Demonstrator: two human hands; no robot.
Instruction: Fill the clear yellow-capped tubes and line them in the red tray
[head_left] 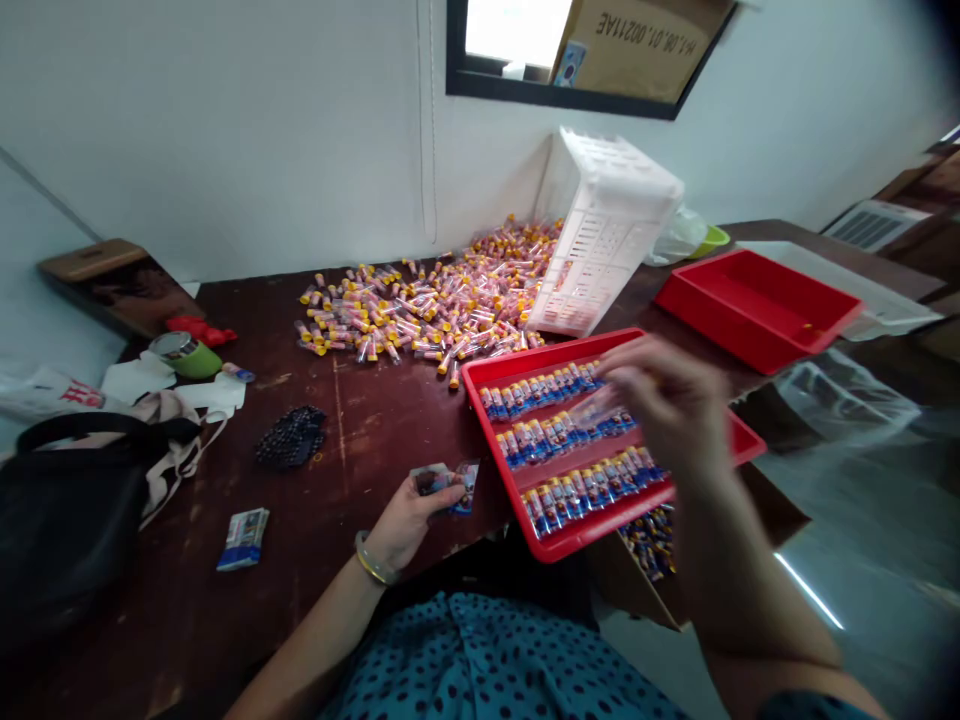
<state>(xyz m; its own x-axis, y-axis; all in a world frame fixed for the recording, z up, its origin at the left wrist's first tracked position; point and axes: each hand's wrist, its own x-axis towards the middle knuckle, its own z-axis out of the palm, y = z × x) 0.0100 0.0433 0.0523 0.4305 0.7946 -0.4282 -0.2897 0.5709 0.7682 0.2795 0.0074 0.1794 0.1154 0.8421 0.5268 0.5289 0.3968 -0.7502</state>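
My left hand (409,515) is closed on several small printed slips (465,485), just left of the red tray (551,548). Rows of small clear tubes (592,485) with yellow caps and blue printed labels lie in that tray. Over its right half is my right hand (660,385), blurred by motion, with the fingers pinched together. A smeared, see-through shape (594,408) shows at its fingertips; I cannot tell what it is. A bundle of similar slips (244,538) rests on the table to the left.
Many yellow-capped tubes (420,310) are heaped by the wall, beside a tipped white basket (600,240). An empty red bin (757,305) stands at the right. Below the tray, a cardboard box (641,590) holds more tubes. A black bag (67,520) and green-lidded container (191,358) are leftward.
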